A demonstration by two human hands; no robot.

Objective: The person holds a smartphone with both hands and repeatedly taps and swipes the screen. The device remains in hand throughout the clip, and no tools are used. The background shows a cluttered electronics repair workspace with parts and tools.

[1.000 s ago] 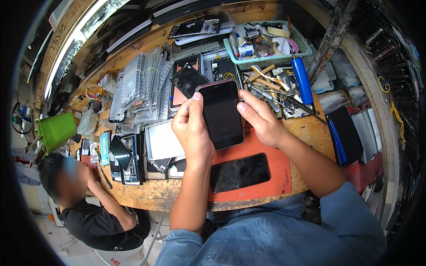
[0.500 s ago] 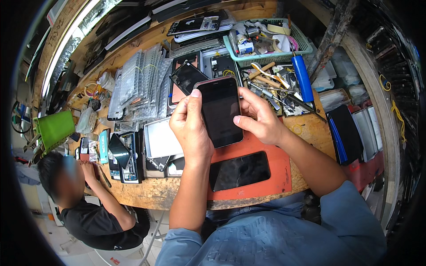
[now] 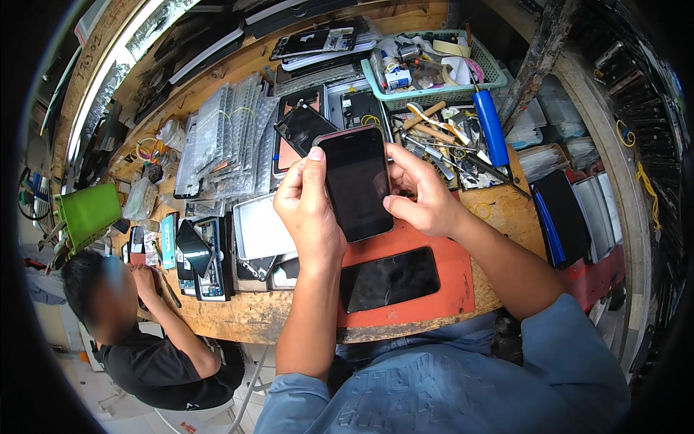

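A smartphone (image 3: 356, 184) with a dark screen and a pinkish edge is held up over the bench between both of my hands. My left hand (image 3: 312, 206) grips its left side, thumb along the upper edge and fingers behind it. On the opposite side, my right hand (image 3: 423, 192) is closed around the phone's edge, its thumb by the lower right of the screen. Beneath them an orange-red mat (image 3: 455, 278) lies on the wooden bench, and a second black phone or screen panel (image 3: 390, 278) rests flat on it.
Bubble-wrapped packs (image 3: 220, 137) are stacked at the back left. A pale green basket (image 3: 441, 94) of supplies stands at the back, near a tool tray and a blue cylinder (image 3: 491, 130). A white tray (image 3: 264, 231) lies beside my left forearm. Another person (image 3: 152, 347) sits at the left.
My right thumb has shifted slightly to the right, off the screen toward the phone's edge. Both hands keep their hold, and the rest looks the same.
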